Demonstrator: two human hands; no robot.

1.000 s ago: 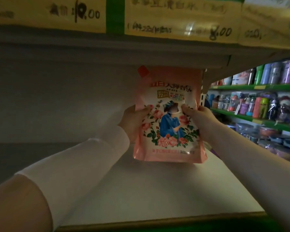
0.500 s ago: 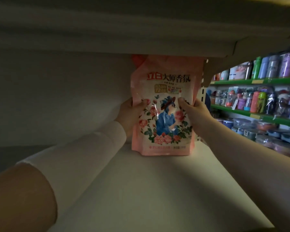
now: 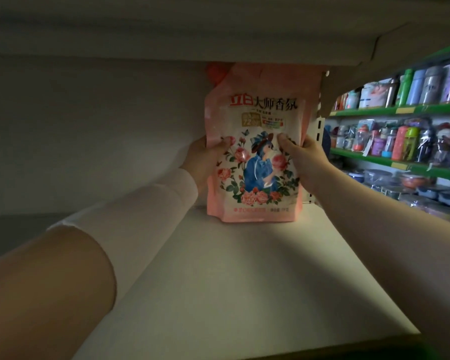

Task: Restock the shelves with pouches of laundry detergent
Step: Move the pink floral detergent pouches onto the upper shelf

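A pink detergent pouch [image 3: 255, 201] with a red corner cap and a rose picture stands upright deep on the white shelf board [image 3: 218, 281], its bottom on the board near the back right corner. My left hand [image 3: 205, 162] grips its left edge, thumb on the front. My right hand [image 3: 302, 159] grips its right edge, thumb pressed on the picture. The pouch's top reaches just under the shelf above [image 3: 166, 29].
The grey back wall [image 3: 89, 126] closes the shelf behind the pouch. A perforated upright post [image 3: 318, 131] stands at the right end. Beyond it, green shelves [image 3: 400, 110] carry several bottles and containers.
Both hands have carried the pouch deeper into the shelf and set its bottom down on the board. My view has moved in under the upper shelf, so the price labels are out of sight.
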